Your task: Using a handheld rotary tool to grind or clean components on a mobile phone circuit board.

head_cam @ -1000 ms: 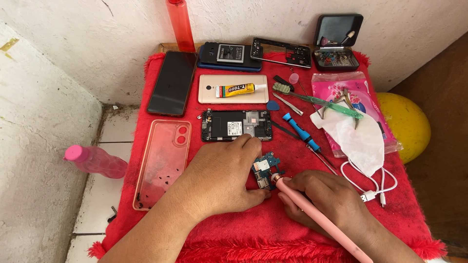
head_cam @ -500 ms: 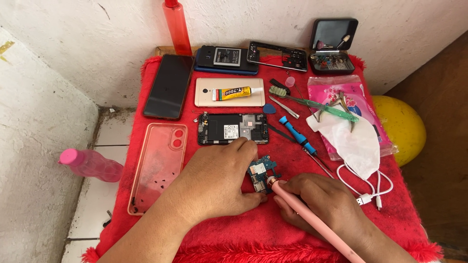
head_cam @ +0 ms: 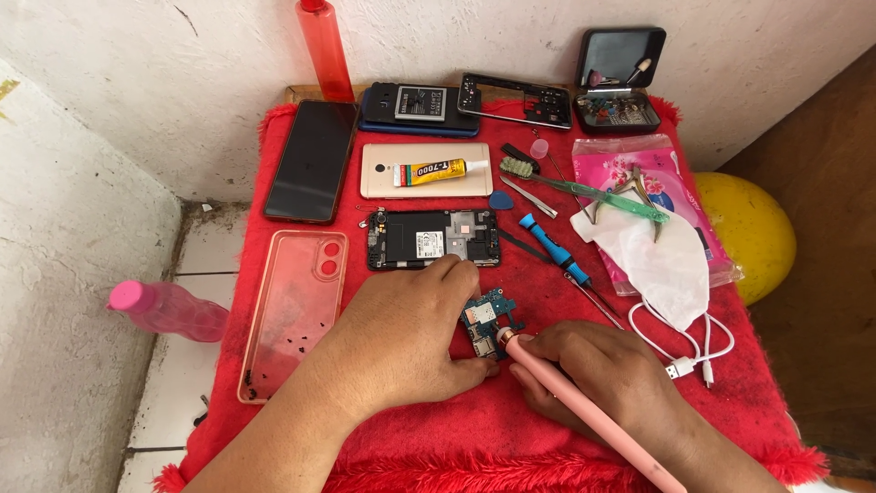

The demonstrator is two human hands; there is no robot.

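Observation:
A small blue circuit board [head_cam: 489, 321] lies on the red cloth [head_cam: 547, 429] near the front. My left hand [head_cam: 411, 338] rests over its left side, fingers pinning it down. My right hand [head_cam: 607, 374] grips a pink pen-shaped tool [head_cam: 584, 406], whose tip touches the board's lower right edge. Just behind the board lies an opened phone body [head_cam: 433, 239] with its inside showing.
On the cloth: a clear pink phone case [head_cam: 292, 306], black phone [head_cam: 313, 160], gold phone with a glue tube [head_cam: 436, 170], battery-back phone [head_cam: 420, 107], black frame [head_cam: 516, 100], open parts box [head_cam: 616, 84], blue screwdriver [head_cam: 558, 260], toothbrush, white mask [head_cam: 659, 260], white cable. Pink bottle [head_cam: 169, 309] on floor.
The view has shifted slightly; my hands, the board and the pink tool stay together in the same pose.

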